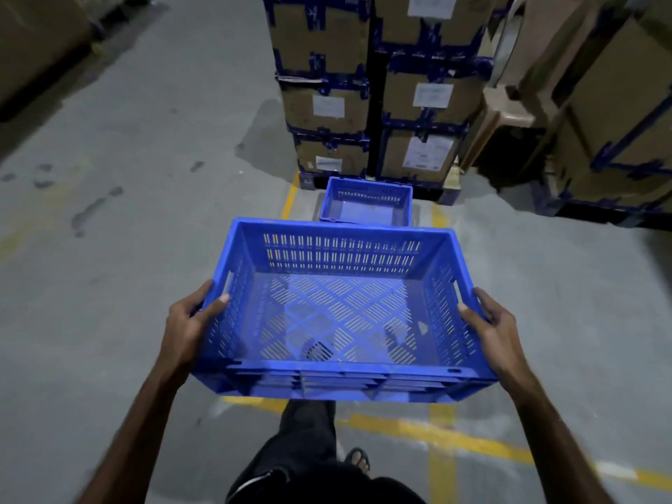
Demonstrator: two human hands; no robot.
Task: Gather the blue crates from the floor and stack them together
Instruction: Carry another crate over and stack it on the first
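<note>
I carry an empty blue slotted crate [338, 314] in front of me, above the floor. My left hand [191, 321] grips its left rim, thumb inside the wall and fingers outside. On the opposite rim my right hand [491, 327] holds on the same way. A second blue crate [366, 203], also empty, sits on the floor straight ahead, just in front of the stacked boxes.
Stacked cardboard boxes [367, 89] with blue tape stand on a pallet behind the floor crate. More boxes [618, 114] rise at the right, and beige plastic chairs [509, 114] between them. Yellow lines [454, 436] cross the grey concrete floor. My leg and sandalled foot [358, 460] show below.
</note>
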